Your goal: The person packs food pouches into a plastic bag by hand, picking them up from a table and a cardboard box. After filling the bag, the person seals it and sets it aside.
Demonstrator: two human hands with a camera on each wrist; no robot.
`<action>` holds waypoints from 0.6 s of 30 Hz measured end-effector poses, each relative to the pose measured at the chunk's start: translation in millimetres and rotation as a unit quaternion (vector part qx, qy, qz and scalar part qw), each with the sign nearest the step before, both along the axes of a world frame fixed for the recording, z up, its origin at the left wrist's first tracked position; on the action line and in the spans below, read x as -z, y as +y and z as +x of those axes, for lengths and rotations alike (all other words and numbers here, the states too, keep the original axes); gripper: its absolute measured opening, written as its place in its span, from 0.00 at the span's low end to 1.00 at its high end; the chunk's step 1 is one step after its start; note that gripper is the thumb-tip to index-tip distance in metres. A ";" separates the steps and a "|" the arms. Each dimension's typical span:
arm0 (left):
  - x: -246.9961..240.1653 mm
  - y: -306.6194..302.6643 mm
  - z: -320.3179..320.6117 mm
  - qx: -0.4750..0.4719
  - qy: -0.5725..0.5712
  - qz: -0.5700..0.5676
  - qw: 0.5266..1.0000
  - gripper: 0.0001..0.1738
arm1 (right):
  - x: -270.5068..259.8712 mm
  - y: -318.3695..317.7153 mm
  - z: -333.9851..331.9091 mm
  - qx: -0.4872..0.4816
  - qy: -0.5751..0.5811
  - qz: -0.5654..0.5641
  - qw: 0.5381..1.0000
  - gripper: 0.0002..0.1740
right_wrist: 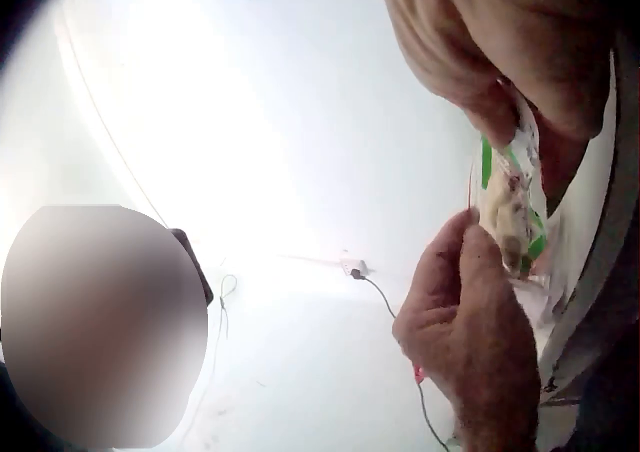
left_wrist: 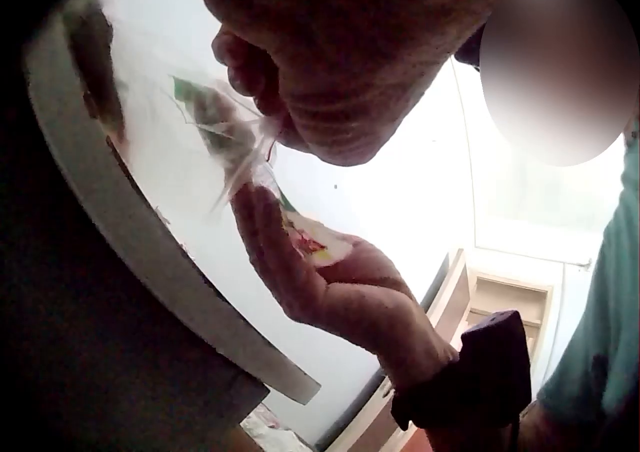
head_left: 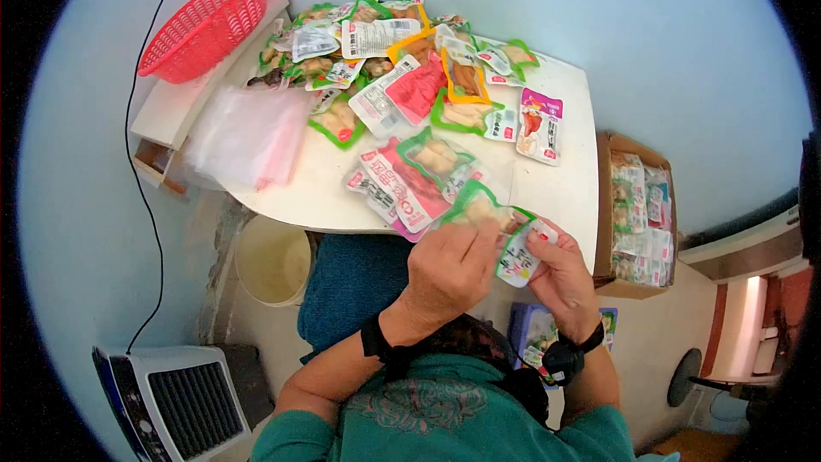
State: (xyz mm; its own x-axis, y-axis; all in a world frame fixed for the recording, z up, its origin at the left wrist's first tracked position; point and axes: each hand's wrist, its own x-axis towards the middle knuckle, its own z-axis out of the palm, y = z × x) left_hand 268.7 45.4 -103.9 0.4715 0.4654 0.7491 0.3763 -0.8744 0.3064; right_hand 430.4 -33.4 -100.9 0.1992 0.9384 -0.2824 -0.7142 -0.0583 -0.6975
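In the head view a green-edged food packet (head_left: 475, 204) and a white-labelled one (head_left: 518, 262) are held together over the table's front edge, with clear plastic around them. The left hand (head_left: 453, 269) pinches the plastic at the near side, fingers curled. The right hand (head_left: 564, 278) grips the white-labelled packet, thumb on top. In the right wrist view the left hand (right_wrist: 475, 322) pinches the clear film's edge beside the green-edged packet (right_wrist: 508, 207), and the right hand (right_wrist: 510, 52) holds it from above. The left wrist view shows clear film (left_wrist: 240, 147) between both hands.
A pink packet (head_left: 398, 184) and others lie just beyond the hands. Behind them is a pile of packets (head_left: 380, 38). Clear bags (head_left: 248, 137) and a red basket (head_left: 209, 26) are at left. A box of packets (head_left: 605, 205) stands right of the table.
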 end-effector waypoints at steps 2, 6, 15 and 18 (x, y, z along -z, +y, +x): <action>-0.2 0.4 0.5 0.004 -0.013 0.002 1.000 0.17 | 4.4 9.2 -3.5 -0.021 0.040 0.035 0.998 0.20; 0.9 1.0 0.1 0.019 -0.043 0.011 0.999 0.17 | 7.2 36.6 -16.0 -0.040 0.060 0.082 0.994 0.21; 3.3 -1.8 -1.9 0.031 -0.023 0.017 0.999 0.21 | 5.9 70.7 -38.0 -0.023 0.024 0.097 0.995 0.25; 4.5 -1.3 -1.1 0.033 -0.031 0.019 0.999 0.22 | 5.7 77.3 -42.9 -0.022 0.005 0.108 0.994 0.25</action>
